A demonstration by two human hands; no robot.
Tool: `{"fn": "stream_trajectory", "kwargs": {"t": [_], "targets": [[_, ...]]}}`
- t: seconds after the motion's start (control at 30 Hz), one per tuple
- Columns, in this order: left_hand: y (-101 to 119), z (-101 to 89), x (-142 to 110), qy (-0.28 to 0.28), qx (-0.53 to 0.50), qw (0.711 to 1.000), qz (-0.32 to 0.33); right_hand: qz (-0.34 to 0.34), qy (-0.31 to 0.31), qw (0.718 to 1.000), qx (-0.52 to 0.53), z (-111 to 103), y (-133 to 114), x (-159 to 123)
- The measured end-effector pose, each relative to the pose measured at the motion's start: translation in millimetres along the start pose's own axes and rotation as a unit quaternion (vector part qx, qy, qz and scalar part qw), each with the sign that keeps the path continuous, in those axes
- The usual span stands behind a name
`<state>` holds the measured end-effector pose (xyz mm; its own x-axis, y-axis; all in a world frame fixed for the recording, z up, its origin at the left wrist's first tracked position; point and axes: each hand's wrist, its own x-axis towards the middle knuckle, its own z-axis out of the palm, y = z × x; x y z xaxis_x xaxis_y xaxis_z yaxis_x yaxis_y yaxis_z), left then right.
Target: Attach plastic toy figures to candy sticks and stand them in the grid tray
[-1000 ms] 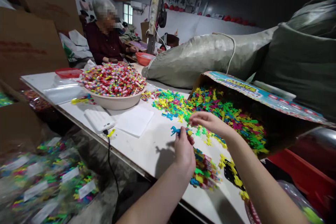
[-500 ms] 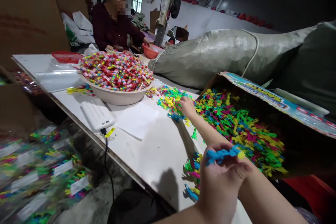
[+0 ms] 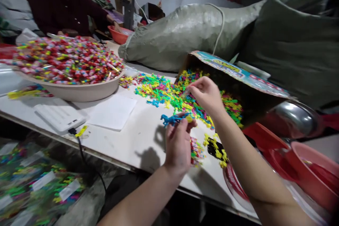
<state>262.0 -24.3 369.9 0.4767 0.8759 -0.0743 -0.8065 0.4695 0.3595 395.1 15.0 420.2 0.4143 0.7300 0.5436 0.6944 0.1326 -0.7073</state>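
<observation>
My left hand (image 3: 178,148) is closed around small blue plastic toy figures (image 3: 171,119), which stick out past the fingers above the white table. A yellow piece (image 3: 189,118) shows by the thumb. Over the heap of coloured plastic figures (image 3: 159,90), near the box opening, my right hand (image 3: 206,93) has its fingertips pinched together. Something small and pale may be between them, but I cannot make it out. The heap of green, yellow, blue and pink figures spills from a tipped printed cardboard box (image 3: 238,72) onto the table.
A wide basin (image 3: 76,91) piled with small wrapped items stands left. Beside it lie a white power bank (image 3: 59,114) with a cable and a paper sheet (image 3: 112,113). Large sacks (image 3: 180,39) lie behind; red basins (image 3: 315,169) stand right. A co-worker (image 3: 63,10) sits across.
The view has swung right. My right hand has drawn back from the heap's left part towards the box, fingers now pinched. My left hand still holds blue figures, now left of my right arm.
</observation>
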Motion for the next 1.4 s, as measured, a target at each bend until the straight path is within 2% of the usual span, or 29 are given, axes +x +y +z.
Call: {"fn": "stream_trajectory", "kwargs": {"t": [0.07, 0.13, 0.23, 0.33, 0.4, 0.5, 0.63, 0.77, 0.9, 1.03, 1.2, 1.4], "targets": [[-1.4, 2.6, -2.9, -0.005, 0.012, 1.000, -0.001, 0.026, 0.033, 0.998, 0.050, -37.1, -24.9, -48.0], [-5.2, 4.4, -7.7, -0.015, 0.023, 1.000, -0.010, 0.085, 0.025, 0.992, 0.085, -62.0, -36.2, -95.0], [-16.1, 4.2, -18.6, -0.048, 0.048, 0.997, -0.033, 0.181, 0.031, 0.969, 0.165, -77.8, -30.6, -147.2], [-30.6, 0.8, -31.2, -0.108, 0.112, 0.985, -0.068, 0.231, 0.063, 0.926, 0.291, -81.1, -14.5, -173.5], [-39.9, -1.9, -38.4, -0.147, 0.157, 0.973, -0.088, 0.255, 0.091, 0.892, 0.362, -82.7, -6.0, -182.4], [-50.5, -4.3, -46.4, -0.173, 0.195, 0.959, -0.108, 0.290, 0.145, 0.846, 0.423, -86.9, 0.5, -192.3], [-59.1, -6.2, -53.3, -0.191, 0.232, 0.942, -0.149, 0.301, 0.157, 0.816, 0.468, -93.6, 2.4, -204.6], [-64.2, -8.7, -56.3, -0.199, 0.259, 0.927, -0.182, 0.281, 0.121, 0.818, 0.486, -99.5, 2.5, -212.6], [-66.6, -11.3, -55.4, -0.197, 0.245, 0.930, -0.192, 0.269, 0.095, 0.832, 0.476, -102.2, 3.1, -215.8], [-66.8, -13.2, -54.1, -0.199, 0.244, 0.930, -0.191, 0.269, 0.100, 0.836, 0.468, -100.8, 3.7, -216.4], [-66.4, -13.7, -54.6, -0.214, 0.248, 0.929, -0.174, 0.269, 0.111, 0.827, 0.481, -98.0, 2.9, -215.8], [-65.8, -16.2, -52.9, -0.264, 0.248, 0.919, -0.159, 0.281, 0.110, 0.820, 0.487, -96.5, 1.4, -214.8]]}}
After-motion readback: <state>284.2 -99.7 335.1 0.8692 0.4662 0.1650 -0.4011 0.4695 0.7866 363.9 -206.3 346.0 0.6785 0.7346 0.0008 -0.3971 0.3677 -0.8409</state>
